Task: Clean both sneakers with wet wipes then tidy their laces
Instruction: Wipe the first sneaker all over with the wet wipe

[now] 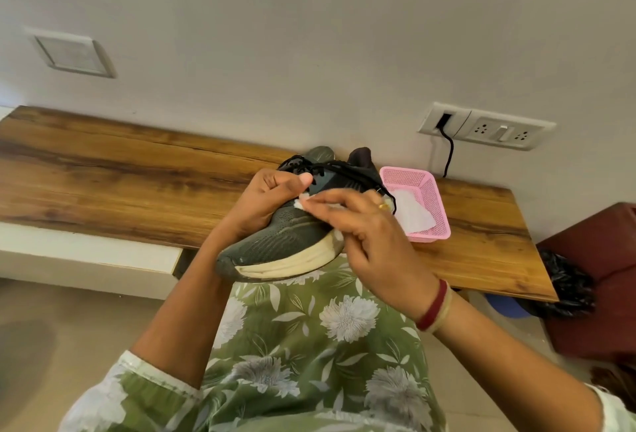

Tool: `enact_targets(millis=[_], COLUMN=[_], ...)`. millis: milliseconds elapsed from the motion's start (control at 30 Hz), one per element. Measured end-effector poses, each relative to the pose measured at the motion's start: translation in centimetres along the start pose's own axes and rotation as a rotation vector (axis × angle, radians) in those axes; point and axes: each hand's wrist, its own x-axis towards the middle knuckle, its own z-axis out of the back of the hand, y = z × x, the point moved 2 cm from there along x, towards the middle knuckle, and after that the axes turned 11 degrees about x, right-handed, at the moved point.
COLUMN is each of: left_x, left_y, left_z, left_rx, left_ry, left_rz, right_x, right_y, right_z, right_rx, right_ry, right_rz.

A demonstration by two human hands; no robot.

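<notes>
My right hand is pinched shut on a wet wipe, pressing it to the grey upper of the sneaker. My left hand is clamped around that shoe, holding it above the worktop edge, toe toward me. To do this well I'd keep the grip firm, rub in short strokes, then work down to the cream sole. The 2nd sneaker sits behind; spare wipes lie in the pink basket.

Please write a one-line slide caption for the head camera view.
Left hand holds a grey sneaker while right hand rubs it with a wet wipe; pink basket behind.
</notes>
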Motion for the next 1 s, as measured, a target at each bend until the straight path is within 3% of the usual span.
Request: enact_targets(millis=[133, 333, 500, 633, 767, 900, 1000], left_x=[0.1, 0.1, 0.3, 0.6, 0.7, 0.5, 0.4], left_y=[0.1, 0.0, 0.7, 0.6, 0.7, 0.7, 0.7], left_z=[-0.3, -0.1, -0.4, -0.2, -0.2, 0.0, 0.1], left_rx=[-0.005, 0.012, 0.003, 0.002, 0.009, 0.003, 0.039], left_ry=[-0.004, 0.007, -0.021, -0.023, -0.024, -0.042, -0.107], left_rz=[0.000, 0.013, 0.022, 0.028, 0.025, 0.018, 0.006], right_x=[1.4, -0.5, 0.5, -0.3, -0.3, 0.5, 0.6], right_y=[-3.7, -0.5, -3.0, 0.5, 0.4, -2.1, -2.1], right_z=[1.2, -0.8, 0.8, 0.2, 0.6, 1.6, 1.1], right_rx=[-0.111, 0.270, 0.312, 0.354, 0.211, 0.196, 0.182], right_ry=[-0.128, -0.078, -0.296, -0.242, -0.218, -0.293, -0.301], right_rz=[-0.152, -0.094, -0.221, -0.067, 0.077, -0.165, -0.196])
